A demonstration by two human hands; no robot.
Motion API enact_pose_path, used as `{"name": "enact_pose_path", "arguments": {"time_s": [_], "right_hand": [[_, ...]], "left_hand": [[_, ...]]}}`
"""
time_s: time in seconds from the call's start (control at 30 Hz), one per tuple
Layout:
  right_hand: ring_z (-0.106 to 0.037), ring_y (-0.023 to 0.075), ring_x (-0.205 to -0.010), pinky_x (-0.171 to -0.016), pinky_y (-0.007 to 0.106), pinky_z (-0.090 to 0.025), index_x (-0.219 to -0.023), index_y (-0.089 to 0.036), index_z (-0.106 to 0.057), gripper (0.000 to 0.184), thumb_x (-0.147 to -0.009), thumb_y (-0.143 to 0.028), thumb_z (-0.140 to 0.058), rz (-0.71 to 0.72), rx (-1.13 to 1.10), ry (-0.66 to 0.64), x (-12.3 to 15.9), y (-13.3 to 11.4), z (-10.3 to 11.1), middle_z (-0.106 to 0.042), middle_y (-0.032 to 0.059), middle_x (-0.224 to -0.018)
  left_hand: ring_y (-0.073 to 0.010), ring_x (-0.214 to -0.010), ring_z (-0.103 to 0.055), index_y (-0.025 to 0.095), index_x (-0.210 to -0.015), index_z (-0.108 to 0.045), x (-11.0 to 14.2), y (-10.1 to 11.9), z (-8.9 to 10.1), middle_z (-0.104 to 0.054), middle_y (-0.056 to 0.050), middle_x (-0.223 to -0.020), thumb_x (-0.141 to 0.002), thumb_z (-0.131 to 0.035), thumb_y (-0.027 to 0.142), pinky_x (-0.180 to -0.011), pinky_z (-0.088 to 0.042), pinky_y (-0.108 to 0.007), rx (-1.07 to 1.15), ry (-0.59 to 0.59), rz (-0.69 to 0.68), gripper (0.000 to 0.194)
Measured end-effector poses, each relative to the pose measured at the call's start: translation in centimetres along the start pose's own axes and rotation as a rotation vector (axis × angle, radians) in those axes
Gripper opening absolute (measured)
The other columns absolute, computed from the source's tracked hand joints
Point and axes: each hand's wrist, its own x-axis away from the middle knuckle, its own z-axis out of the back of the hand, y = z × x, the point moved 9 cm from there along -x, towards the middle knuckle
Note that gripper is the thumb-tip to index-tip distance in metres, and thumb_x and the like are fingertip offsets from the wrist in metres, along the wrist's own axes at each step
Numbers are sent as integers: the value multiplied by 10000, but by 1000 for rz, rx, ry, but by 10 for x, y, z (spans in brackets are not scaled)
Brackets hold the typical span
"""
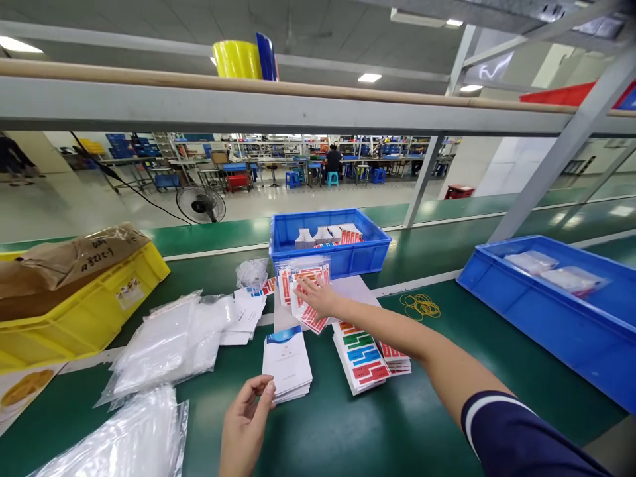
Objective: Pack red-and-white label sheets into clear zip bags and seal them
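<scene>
My right hand (318,296) reaches forward across the green table, fingers stretched flat on a clear packet of red and white sticker sheets (304,278) lying in front of the middle blue bin (328,246). My left hand (247,419) is near the front edge, fingers loosely curled, thumb and fingertips touching the near corner of a stack of white booklets (287,363). Beside the booklets on the right lies a stack of coloured sticker sheets (362,354) in red, green and blue.
Heaps of clear plastic bags (163,344) lie at the left, more at the front left (124,440). A yellow bin (74,311) holds a brown package. Another blue bin (561,308) stands at the right. Yellow rubber bands (420,306) lie on the table. A shelf rail (298,109) runs overhead.
</scene>
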Motion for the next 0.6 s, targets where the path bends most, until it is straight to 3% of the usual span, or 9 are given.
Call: {"name": "enact_pose_path", "arguments": {"time_s": [0.07, 0.17, 0.27, 0.37, 0.47, 0.6], "right_hand": [[-57, 313, -1424, -1135, 537, -53, -1425, -166, -325, 780, -744, -183, -704, -11, 32, 0, -10, -2, -7, -124, 153, -1534], [-31, 216, -1435, -1158, 470, -37, -1437, -234, -294, 607, -880, -86, -483, -64, 47, 28, -21, 3, 1, -106, 59, -1551], [-97, 244, -1422, -1146, 457, -144, -1451, -164, -256, 582, -900, -91, -432, -253, 30, 49, -18, 24, 13, -171, 120, -1531], [-303, 347, -1323, -1047, 501, -316, -1391, -45, -325, 598, -873, -232, -559, -537, -14, 29, 9, 62, 17, -347, 254, -1403], [-533, 277, -1099, -918, 459, -451, -1231, -82, -499, 489, -859, -382, -608, -700, -102, -80, 43, 95, 10, -539, 173, -1200], [-613, 150, -822, -744, 316, -525, -1009, -101, -601, 301, -901, -380, -565, -661, -242, -202, 67, 109, 2, -626, 58, -954]], "left_hand": [[-190, -763, -586, 166, -906, -641, 0, -2, 0, -632, -60, -821, -745, -657, 494, -622, -524, -243, 7, 8, -3, 366], [-198, -768, -590, 168, -910, -640, -1, -5, -1, -632, -65, -838, -747, -649, 505, -633, -529, -254, -31, -26, -1, 375], [-210, -784, -599, 172, -932, -650, -2, -9, 4, -640, -76, -876, -735, -651, 525, -651, -536, -266, -59, -23, 12, 405], [-214, -792, -605, 174, -945, -658, -2, -10, 5, -647, -78, -882, -714, -664, 539, -652, -536, -264, -52, -19, 23, 432], [-208, -772, -594, 177, -906, -657, 0, -4, 1, -639, -65, -842, -710, -660, 549, -640, -522, -256, -47, -14, 20, 420], [-196, -755, -558, 182, -859, -641, 5, 4, -4, -610, -48, -817, -715, -653, 548, -635, -494, -246, -27, 20, 16, 393]]}}
